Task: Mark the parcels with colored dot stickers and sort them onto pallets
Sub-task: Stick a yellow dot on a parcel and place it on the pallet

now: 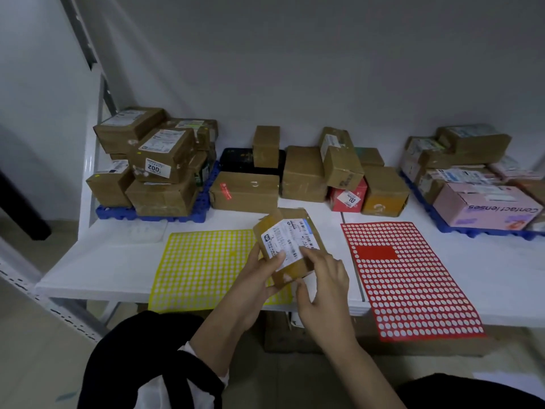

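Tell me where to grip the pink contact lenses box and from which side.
Likely from the front, gripping its long front face and top: the pink contact lenses box lies flat at the blue pallet's front edge, with parcels packed against its back.

Dim, flat, bluish indoor light; soft shadows behind parcels [153, 160]; wide-angle bending toward edges; slight overall softness.

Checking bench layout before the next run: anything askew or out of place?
The red sheet lies skewed, its near end well over the front edge of the table; the yellow sheet overhangs too. The boxes on the left blue pallet are piled crooked, several tilted.
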